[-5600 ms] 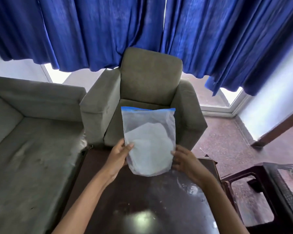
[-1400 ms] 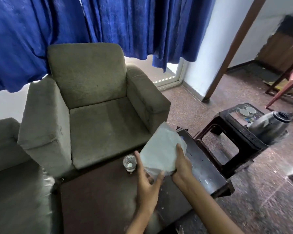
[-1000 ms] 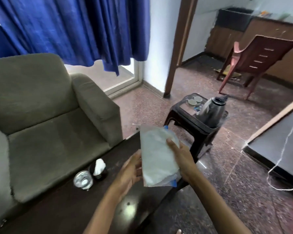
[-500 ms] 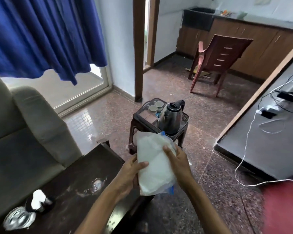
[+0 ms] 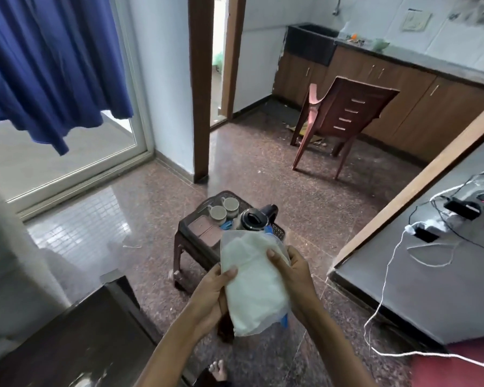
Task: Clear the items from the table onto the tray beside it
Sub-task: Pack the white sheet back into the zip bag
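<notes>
While the plastic bag [image 5: 252,283] of white contents was held short of the tray [image 5: 191,222] half a second ago, it is now carried over the tray's near edge, and the lower part of the kettle [image 5: 252,220] is covered by it. The bag is kept upright, clear of every surface. Its left side is gripped by the left hand [image 5: 211,294], thumb laid across the front and fingers curled behind. Its right side is gripped by the right hand [image 5: 294,270], thumb on the front and fingers wrapped round the back. Just beyond the hands, the tray is borne on a dark stool [image 5: 179,258]. Two white cups [image 5: 218,214] are stood side by side at its far end, the kettle just right of them, with flat brownish items and something blue nearer the hands. The dark table [image 5: 76,339] is seen below and left of the left hand, well apart from the bag.
</notes>
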